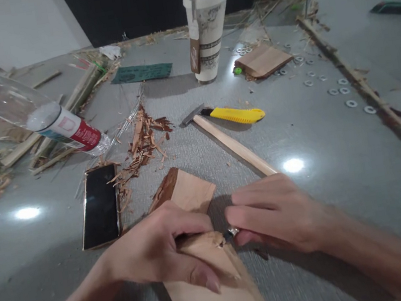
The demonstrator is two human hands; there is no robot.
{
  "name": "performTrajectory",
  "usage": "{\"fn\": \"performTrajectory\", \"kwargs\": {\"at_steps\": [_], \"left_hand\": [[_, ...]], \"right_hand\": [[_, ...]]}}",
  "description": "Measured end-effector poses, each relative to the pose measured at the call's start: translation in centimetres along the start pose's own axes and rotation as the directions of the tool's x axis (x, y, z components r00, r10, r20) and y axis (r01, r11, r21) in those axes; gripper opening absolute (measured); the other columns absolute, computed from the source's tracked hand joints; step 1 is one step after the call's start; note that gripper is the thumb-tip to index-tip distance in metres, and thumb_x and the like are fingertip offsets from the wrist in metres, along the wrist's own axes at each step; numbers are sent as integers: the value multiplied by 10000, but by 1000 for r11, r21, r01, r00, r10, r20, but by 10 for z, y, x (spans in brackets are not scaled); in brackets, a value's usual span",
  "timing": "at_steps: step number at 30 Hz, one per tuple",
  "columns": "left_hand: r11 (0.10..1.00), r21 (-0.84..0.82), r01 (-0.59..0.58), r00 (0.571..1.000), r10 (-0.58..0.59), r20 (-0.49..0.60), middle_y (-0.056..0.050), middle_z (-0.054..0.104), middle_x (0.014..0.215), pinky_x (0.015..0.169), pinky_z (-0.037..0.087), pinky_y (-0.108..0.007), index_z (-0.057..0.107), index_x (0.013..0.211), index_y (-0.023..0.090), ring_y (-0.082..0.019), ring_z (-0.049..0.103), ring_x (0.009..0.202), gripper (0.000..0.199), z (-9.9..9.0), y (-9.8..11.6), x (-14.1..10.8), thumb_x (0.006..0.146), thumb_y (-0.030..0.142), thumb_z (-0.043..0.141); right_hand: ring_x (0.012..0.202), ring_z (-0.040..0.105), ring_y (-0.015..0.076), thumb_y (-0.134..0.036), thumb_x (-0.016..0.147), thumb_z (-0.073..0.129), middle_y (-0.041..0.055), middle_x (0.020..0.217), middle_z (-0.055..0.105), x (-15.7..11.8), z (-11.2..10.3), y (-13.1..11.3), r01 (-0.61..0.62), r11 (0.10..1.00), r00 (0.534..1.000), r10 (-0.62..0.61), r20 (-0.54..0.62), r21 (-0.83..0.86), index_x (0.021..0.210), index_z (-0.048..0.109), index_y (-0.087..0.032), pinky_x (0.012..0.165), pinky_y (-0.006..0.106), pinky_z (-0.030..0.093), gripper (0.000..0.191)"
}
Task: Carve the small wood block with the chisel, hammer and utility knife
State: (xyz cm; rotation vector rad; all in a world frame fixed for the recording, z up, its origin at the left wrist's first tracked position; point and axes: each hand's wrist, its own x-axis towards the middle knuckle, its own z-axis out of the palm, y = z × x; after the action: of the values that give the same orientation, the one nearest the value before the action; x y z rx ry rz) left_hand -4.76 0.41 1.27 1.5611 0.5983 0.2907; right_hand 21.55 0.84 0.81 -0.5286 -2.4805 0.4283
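My left hand (pixel 173 250) grips a pale wooden block (pixel 222 298), its thumb flat on the face and its fingers over the far side. The block's upper right corner is rough and chipped. My right hand (pixel 270 215) is closed around a small carving tool (pixel 232 231) with a shiny metal collar; its dark tip meets that corner, and its handle is hidden in the fist. Just beyond my left hand lies another wooden piece (pixel 191 189) with bark along one side. A hammer (pixel 235 145) with a wooden handle reaches toward my right hand.
A yellow utility knife (pixel 236 114) lies by the hammer head. Wood shavings (pixel 144 141) are heaped left of it, near a phone (pixel 99 206) and a tilted plastic bottle (pixel 56 121). Farther back stand a lidded cup (pixel 207 33) and a wood offcut (pixel 264 60); several washers (pixel 344 90) lie right.
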Motion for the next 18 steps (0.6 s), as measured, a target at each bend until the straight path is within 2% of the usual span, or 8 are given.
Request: {"fn": "performTrajectory", "kwargs": {"at_steps": [2,7,9,12,14,16,18], "left_hand": [[998,23,-53,999,53,3,64,474,705,550,287,-243,749,896,159,-91,393,629,446,0,0,0,895,594,848],[936,317,-155,961,217,-171,70,425,662,550,266,-267,604,735,169,-84,384,586,522,5,2,-1,987,605,743],[938,296,-179,962,230,-149,67,439,662,552,272,-273,585,730,175,-86,389,591,543,8,0,0,991,631,721],[961,160,-225,970,236,-52,66,457,659,554,299,-270,561,719,181,-89,386,597,531,10,-4,2,968,603,766],[959,133,-249,968,252,-6,64,459,648,558,313,-275,537,705,188,-93,395,591,527,10,-5,4,976,576,768],[943,190,-273,961,276,10,64,452,636,565,316,-282,510,698,196,-99,404,587,540,10,-5,3,1014,585,712],[894,354,-276,951,308,-38,64,443,641,566,300,-286,480,708,202,-101,401,589,546,8,-2,0,1061,589,633]], "right_hand": [[588,407,137,-355,1208,367,-35,667,519,1,-2,0,10,1000,1000,-10,12,-9,807,609,-205,541,339,258,491],[608,409,131,-349,1209,366,-32,699,521,-1,-3,-1,-49,998,999,49,-11,26,826,618,-190,542,325,278,485],[606,403,133,-360,1207,378,-36,685,516,-1,-4,-2,-27,1000,999,27,-20,4,817,628,-188,543,335,278,494],[607,405,142,-379,1209,361,-33,666,519,0,-6,-2,58,997,998,-59,-16,-55,812,661,-184,540,357,268,535],[607,406,148,-368,1213,337,-32,655,516,1,-8,-2,99,991,995,-100,-5,-88,810,675,-185,539,366,258,557],[606,403,152,-368,1216,321,-32,647,508,2,-9,-2,110,989,994,-110,6,-98,802,672,-192,540,368,253,570],[609,403,152,-367,1218,312,-32,652,510,2,-10,-1,84,991,996,-83,11,-101,800,659,-196,542,367,256,570]]}}
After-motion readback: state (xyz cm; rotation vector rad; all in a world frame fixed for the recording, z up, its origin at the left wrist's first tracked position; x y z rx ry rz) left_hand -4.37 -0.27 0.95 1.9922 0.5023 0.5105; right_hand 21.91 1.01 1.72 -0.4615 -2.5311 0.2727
